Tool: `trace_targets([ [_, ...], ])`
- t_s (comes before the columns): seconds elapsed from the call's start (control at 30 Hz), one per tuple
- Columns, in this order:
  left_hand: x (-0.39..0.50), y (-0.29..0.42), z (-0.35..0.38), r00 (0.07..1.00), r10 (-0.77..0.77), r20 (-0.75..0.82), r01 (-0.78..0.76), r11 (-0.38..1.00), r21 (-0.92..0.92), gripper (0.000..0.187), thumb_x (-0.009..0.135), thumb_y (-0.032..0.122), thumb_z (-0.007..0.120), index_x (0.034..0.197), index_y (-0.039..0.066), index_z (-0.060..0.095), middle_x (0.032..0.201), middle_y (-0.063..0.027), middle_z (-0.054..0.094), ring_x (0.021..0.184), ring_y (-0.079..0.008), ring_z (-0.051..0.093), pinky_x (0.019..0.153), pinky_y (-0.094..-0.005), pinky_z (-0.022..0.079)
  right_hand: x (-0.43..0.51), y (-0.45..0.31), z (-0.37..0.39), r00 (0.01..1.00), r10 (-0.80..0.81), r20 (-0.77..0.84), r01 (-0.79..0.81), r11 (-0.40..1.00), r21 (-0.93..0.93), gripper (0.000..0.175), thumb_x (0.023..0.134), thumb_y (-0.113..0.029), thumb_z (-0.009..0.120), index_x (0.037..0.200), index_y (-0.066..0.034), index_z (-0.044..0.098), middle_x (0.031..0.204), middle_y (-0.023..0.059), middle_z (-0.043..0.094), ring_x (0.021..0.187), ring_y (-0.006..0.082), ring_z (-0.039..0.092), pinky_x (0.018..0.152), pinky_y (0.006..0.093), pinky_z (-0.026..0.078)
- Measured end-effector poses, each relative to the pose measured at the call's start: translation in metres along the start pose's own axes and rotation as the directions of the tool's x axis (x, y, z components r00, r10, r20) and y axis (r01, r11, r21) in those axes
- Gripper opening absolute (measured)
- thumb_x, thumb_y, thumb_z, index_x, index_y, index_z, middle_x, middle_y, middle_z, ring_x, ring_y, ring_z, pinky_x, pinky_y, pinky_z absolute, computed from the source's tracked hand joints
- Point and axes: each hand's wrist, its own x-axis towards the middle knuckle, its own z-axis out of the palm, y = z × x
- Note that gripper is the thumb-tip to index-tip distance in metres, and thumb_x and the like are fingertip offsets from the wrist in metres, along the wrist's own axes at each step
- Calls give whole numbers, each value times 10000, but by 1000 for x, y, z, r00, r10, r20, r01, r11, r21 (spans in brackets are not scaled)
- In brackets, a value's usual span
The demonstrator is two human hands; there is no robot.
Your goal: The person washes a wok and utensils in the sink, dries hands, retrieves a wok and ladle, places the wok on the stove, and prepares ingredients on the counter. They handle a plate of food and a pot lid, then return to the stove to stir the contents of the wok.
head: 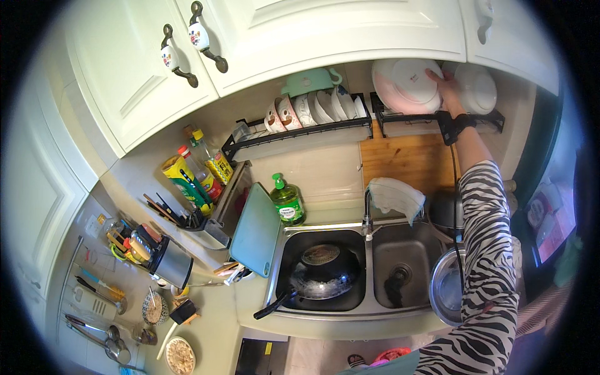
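My right hand point(445, 89) reaches up to the wall-mounted dish rack point(408, 118) at the upper right. Its thumb lies against the back of a pink-and-white plate point(408, 86) that stands on edge there; the other fingers are hidden behind or between the dishes, so whether it grips the plate is unclear. Just right of the hand stands a white dish point(476, 89). My left hand is out of view. Below, a black wok point(328, 274) lies upside down in the left basin of the sink point(370, 304), and a cloth point(396, 194) hangs by the faucet point(367, 220).
A metal bowl point(447, 286) sits right of the sink. Left of it are a green soap bottle point(287, 201), a blue cutting board point(254, 229) and a knife block point(171, 262). Bowls point(309, 108) fill the left rack. White cabinet doors point(337, 28) hang overhead.
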Motion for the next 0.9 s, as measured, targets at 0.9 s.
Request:
trace_targets([
  [0.9,71,48,-18,872,-4,490,410,552,-726,281,983,129,511,1219,-24,500,1216,-132,579,1127,-208,557,986,-333,432,-437,-133,32,641,-543,542,715,678,-167,487,636,-291,864,946,-40,585,892,76,634,816,204,626,774,330,501],
])
